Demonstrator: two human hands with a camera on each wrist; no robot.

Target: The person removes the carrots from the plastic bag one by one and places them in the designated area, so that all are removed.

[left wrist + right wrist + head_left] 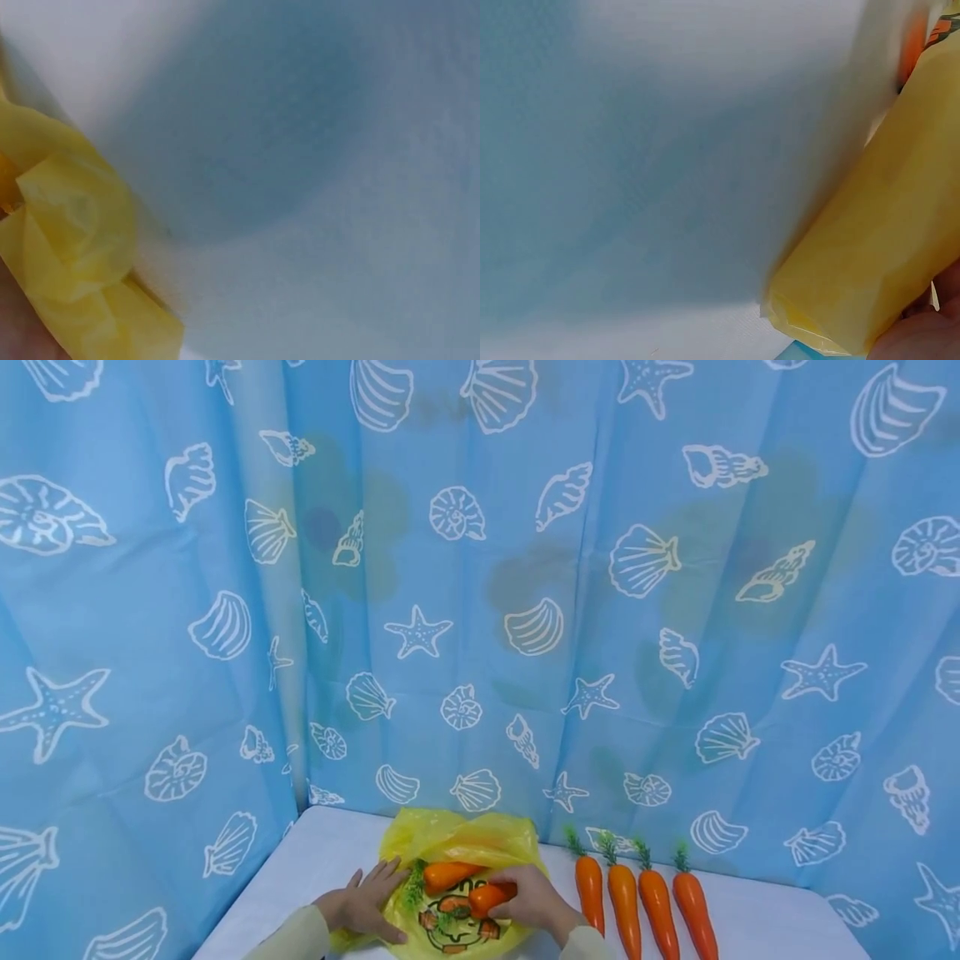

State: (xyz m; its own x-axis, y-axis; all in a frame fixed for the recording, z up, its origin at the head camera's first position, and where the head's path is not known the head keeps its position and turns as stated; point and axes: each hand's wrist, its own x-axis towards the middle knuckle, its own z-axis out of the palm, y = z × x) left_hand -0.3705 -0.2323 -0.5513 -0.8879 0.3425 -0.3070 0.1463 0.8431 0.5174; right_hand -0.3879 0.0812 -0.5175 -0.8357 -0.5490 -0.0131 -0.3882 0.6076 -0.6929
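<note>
A yellow plastic bag [420, 935] with a printed picture lies on the table in the head view. On it lies an orange toy carrot [450, 875] with green leaves pointing left. My right hand [534, 900] grips the thick end of a second toy carrot [486, 900], whose leaves point down over the print. My left hand [362, 903] rests at the bag's left edge, its fingers spread and fairly straight. Crumpled bag plastic [75, 225] shows beside the hand in the left wrist view. In the right wrist view, a smooth fold of the bag [870, 217] covers much of the hand's work.
Several more toy carrots [657, 910] lie side by side right of the bag, leaves toward the back. A blue curtain [465, 635] with white shell prints hangs behind and left of the white table [772, 918].
</note>
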